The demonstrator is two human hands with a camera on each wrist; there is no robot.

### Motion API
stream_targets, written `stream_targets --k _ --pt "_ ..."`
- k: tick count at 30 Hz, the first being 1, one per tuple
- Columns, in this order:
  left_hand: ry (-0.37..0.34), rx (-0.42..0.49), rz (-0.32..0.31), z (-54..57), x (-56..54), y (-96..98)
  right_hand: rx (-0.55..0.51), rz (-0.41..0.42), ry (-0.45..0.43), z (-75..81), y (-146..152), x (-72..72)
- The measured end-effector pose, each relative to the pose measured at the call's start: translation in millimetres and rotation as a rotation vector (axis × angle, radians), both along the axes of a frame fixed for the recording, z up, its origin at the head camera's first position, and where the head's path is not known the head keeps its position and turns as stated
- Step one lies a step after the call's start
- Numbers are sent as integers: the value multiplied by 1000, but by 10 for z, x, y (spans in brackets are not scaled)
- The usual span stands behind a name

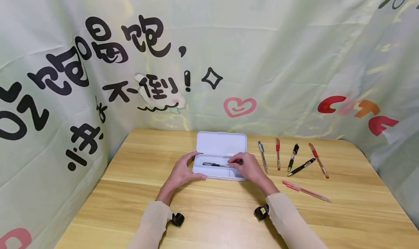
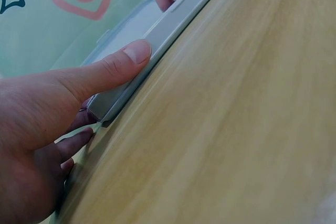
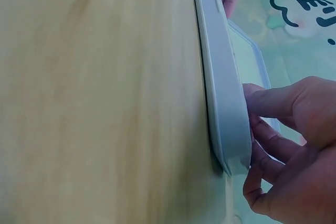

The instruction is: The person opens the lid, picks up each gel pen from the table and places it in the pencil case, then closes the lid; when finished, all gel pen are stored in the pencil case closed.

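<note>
A white pencil case (image 1: pixel 221 143) lies on the table with its lid raised at the back. Inside it is a black pen (image 1: pixel 212 164) with a clear part. My left hand (image 1: pixel 181 172) grips the case's left end; the thumb (image 2: pixel 137 52) presses on the front wall and the other fingers reach round the end. Over the right half of the case, my right hand (image 1: pixel 249 165) pinches the pen's right end between thumb and fingers. In the right wrist view the case wall (image 3: pixel 226 93) hides the pen and those fingertips.
On the wooden table (image 1: pixel 203 212), right of the case, lie a blue pen (image 1: pixel 263 156), red pens (image 1: pixel 278 154) (image 1: pixel 318 160), black pens (image 1: pixel 293 157) (image 1: pixel 302 167) and a pink pen (image 1: pixel 306 191). A printed curtain (image 1: pixel 281 60) hangs behind the table.
</note>
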State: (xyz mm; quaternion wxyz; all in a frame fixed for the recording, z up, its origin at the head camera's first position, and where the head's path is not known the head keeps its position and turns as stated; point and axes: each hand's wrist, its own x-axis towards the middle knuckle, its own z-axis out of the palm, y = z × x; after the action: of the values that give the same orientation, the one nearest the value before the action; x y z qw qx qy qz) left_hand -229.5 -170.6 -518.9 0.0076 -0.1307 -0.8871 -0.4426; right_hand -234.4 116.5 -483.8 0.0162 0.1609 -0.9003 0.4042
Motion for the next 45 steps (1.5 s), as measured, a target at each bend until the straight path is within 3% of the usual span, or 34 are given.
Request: stream_targets --k 3,13,21,28,34,38,45 --pt "-5 -1 -3 -8 9 -4 -36 -7 -10 -3 39 20" --pt "-16 9 8 -14 -7 6 -130 -64 104 138 393 208" --pt "-23 19 1 -19 -9 33 -38 -147 113 203 914 495" --pt "-31 18 7 -13 0 36 49 -197 178 240 1426 766" --pt "-25 37 4 4 -1 33 121 -256 154 182 1837 907" --pt "-38 40 -2 -4 -2 52 198 -284 64 120 2065 1010" --pt "-41 36 11 8 11 29 229 -245 -58 71 2212 1094"
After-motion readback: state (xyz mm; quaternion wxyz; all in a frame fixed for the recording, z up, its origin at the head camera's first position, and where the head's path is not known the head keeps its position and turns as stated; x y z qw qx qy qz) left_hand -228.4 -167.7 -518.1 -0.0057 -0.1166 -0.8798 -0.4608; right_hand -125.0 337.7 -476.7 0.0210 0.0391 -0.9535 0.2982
